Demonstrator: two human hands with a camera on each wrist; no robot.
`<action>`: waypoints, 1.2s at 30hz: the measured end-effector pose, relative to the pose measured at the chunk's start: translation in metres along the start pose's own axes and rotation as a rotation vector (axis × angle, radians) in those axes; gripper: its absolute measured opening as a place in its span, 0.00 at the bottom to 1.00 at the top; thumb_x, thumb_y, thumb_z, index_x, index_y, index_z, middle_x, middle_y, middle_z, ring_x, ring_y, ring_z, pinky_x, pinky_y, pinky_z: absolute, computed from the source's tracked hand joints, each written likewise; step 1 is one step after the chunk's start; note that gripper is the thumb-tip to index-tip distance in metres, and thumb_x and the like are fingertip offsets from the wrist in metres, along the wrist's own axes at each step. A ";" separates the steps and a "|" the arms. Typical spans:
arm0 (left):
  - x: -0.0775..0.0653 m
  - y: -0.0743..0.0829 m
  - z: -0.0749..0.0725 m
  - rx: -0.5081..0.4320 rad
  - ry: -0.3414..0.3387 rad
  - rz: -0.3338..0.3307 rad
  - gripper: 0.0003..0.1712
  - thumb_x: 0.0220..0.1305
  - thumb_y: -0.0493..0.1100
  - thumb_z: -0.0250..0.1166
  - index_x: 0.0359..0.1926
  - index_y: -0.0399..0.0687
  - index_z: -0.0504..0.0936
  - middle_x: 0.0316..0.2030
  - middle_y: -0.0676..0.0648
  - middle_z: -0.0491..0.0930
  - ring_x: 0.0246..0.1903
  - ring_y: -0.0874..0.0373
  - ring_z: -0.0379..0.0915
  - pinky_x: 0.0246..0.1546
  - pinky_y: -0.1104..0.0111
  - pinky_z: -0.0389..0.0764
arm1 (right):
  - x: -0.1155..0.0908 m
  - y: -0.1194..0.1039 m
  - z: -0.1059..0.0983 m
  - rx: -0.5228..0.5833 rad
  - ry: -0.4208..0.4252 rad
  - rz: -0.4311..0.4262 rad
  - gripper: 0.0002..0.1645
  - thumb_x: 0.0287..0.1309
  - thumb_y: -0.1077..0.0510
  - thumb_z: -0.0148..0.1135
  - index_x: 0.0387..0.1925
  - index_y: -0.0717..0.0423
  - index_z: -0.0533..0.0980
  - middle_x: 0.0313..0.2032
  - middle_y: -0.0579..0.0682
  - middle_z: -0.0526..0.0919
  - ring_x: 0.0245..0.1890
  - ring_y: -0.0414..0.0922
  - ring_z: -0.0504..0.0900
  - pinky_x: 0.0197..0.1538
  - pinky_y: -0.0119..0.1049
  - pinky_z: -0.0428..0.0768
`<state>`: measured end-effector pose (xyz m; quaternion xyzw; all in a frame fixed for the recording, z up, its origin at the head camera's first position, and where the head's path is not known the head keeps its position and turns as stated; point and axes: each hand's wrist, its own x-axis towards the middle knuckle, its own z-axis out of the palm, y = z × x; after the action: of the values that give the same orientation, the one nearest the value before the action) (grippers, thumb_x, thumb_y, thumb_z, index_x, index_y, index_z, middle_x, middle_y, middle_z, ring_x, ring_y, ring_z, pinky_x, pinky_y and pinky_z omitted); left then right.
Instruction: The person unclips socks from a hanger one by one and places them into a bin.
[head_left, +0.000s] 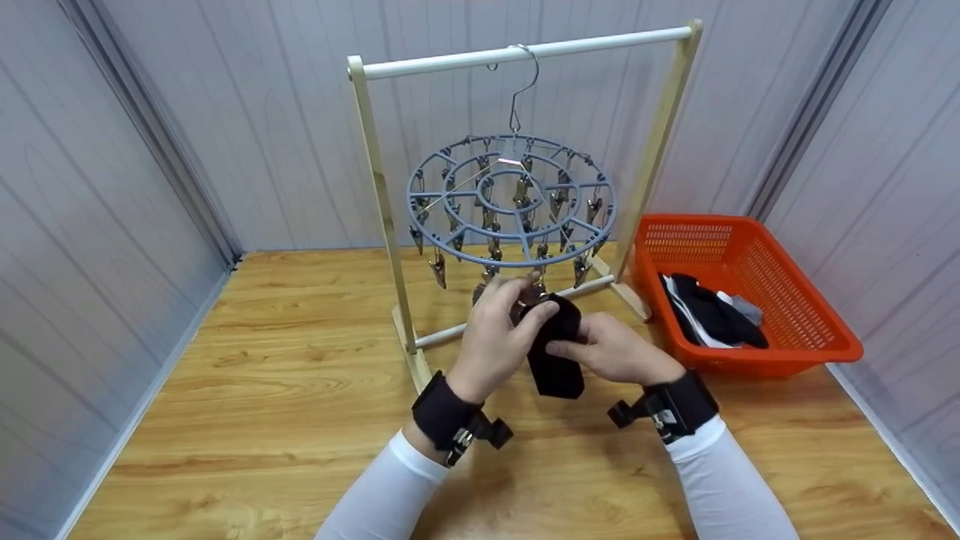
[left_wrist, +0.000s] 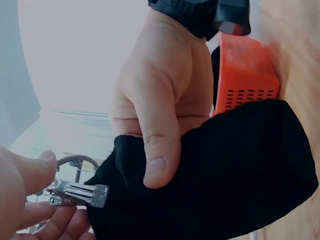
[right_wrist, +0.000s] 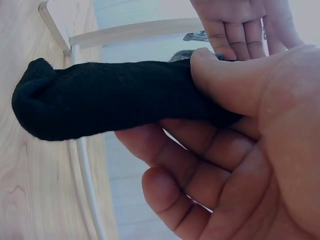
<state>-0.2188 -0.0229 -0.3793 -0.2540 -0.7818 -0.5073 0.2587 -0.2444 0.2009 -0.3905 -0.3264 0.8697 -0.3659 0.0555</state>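
Note:
A black sock (head_left: 556, 369) hangs below the front of the round clip hanger (head_left: 510, 263). My left hand (head_left: 496, 330) pinches a metal clip (left_wrist: 82, 193) between thumb and fingers, and the clip's jaws lie over the sock's edge in the left wrist view. On the other side, my right hand (head_left: 619, 349) grips the sock near the clip, thumb on top and fingers beneath. In the right wrist view, the sock (right_wrist: 110, 97) extends left from the right thumb, its far end bent.
The hanger's hook (head_left: 535, 71) hangs from the white rail (head_left: 600, 47) of a wooden stand (head_left: 379, 195). Other metal clips (head_left: 438, 270) dangle from the rings. At right stands an orange basket (head_left: 814, 300) with black and white fabric items (head_left: 712, 311). Panelled walls enclose the wooden tabletop (head_left: 285, 420).

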 end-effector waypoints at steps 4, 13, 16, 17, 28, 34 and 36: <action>-0.001 -0.002 0.000 0.016 0.021 0.005 0.19 0.77 0.44 0.74 0.60 0.36 0.89 0.49 0.43 0.84 0.42 0.53 0.79 0.42 0.63 0.82 | 0.000 -0.001 0.001 -0.008 0.000 0.008 0.16 0.80 0.48 0.69 0.51 0.55 0.91 0.44 0.47 0.94 0.44 0.44 0.91 0.50 0.43 0.87; 0.000 -0.003 -0.002 0.050 0.044 0.030 0.12 0.80 0.42 0.70 0.52 0.37 0.90 0.46 0.43 0.86 0.41 0.52 0.81 0.41 0.61 0.82 | 0.000 -0.003 0.001 -0.039 0.022 -0.005 0.13 0.79 0.49 0.70 0.47 0.54 0.90 0.40 0.46 0.93 0.38 0.41 0.87 0.44 0.39 0.84; -0.001 -0.003 -0.002 0.045 0.042 0.032 0.10 0.81 0.41 0.69 0.51 0.38 0.90 0.47 0.43 0.87 0.43 0.51 0.83 0.45 0.59 0.84 | 0.000 -0.004 0.001 -0.050 0.036 -0.003 0.12 0.78 0.50 0.70 0.46 0.55 0.90 0.38 0.45 0.93 0.36 0.41 0.85 0.42 0.39 0.82; -0.001 -0.003 -0.003 0.041 0.041 0.033 0.10 0.81 0.41 0.69 0.52 0.38 0.90 0.47 0.42 0.87 0.45 0.50 0.84 0.47 0.59 0.85 | 0.000 -0.004 0.001 -0.053 0.039 -0.002 0.12 0.78 0.50 0.70 0.45 0.55 0.90 0.38 0.45 0.92 0.35 0.41 0.84 0.41 0.39 0.82; 0.001 -0.003 -0.005 0.030 0.083 0.066 0.09 0.77 0.38 0.72 0.49 0.37 0.93 0.44 0.44 0.90 0.41 0.52 0.86 0.41 0.61 0.86 | -0.001 -0.003 -0.002 -0.060 0.029 0.016 0.14 0.79 0.49 0.69 0.48 0.56 0.90 0.41 0.47 0.93 0.40 0.43 0.88 0.44 0.42 0.85; 0.000 -0.003 -0.006 0.022 0.088 0.079 0.09 0.77 0.39 0.72 0.48 0.36 0.93 0.43 0.43 0.91 0.41 0.52 0.86 0.40 0.62 0.86 | -0.002 -0.002 -0.003 -0.062 0.028 0.037 0.14 0.79 0.50 0.70 0.47 0.56 0.90 0.39 0.46 0.94 0.38 0.41 0.88 0.41 0.38 0.83; 0.000 -0.003 -0.006 0.021 0.089 0.080 0.09 0.77 0.39 0.72 0.48 0.36 0.94 0.43 0.43 0.91 0.41 0.52 0.87 0.40 0.62 0.86 | -0.002 -0.001 -0.003 -0.068 0.030 0.039 0.14 0.79 0.50 0.70 0.47 0.56 0.90 0.39 0.46 0.94 0.38 0.41 0.88 0.42 0.39 0.84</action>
<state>-0.2199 -0.0300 -0.3792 -0.2594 -0.7642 -0.4989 0.3160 -0.2435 0.2031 -0.3874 -0.3054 0.8887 -0.3399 0.0383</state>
